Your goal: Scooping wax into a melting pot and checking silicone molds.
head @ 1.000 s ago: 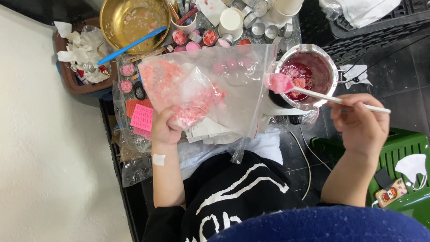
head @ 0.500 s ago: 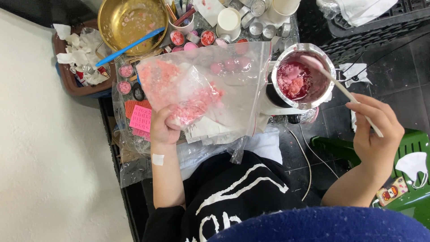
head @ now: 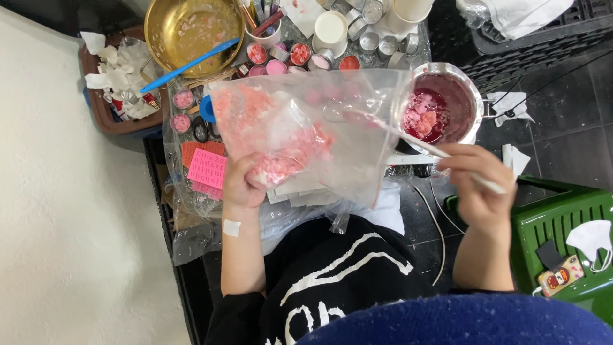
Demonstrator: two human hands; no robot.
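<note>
My left hand [head: 246,185] grips a clear plastic bag [head: 306,128] that holds pink flakes, lifting it over the cluttered table. My right hand [head: 479,185] holds a white spoon [head: 440,153] by its handle, and the spoon's front end reaches into the bag's open mouth. Just behind the bag's right edge stands a steel pot [head: 469,92] with dark red liquid and pink lumps inside. A small white plaster sits on my left wrist.
A brass bowl [head: 191,29] with a blue spatula [head: 191,64] stands at the back. Several small tins of pink and red material [head: 278,61] lie behind the bag. A brown bin [head: 112,118] of crumpled tissue is at left, a green stool [head: 575,211] at right.
My right hand drew the spoon out of the steel pot and moved left, bringing the spoon into the bag's mouth. The bag is lifted nearer to the pot.
</note>
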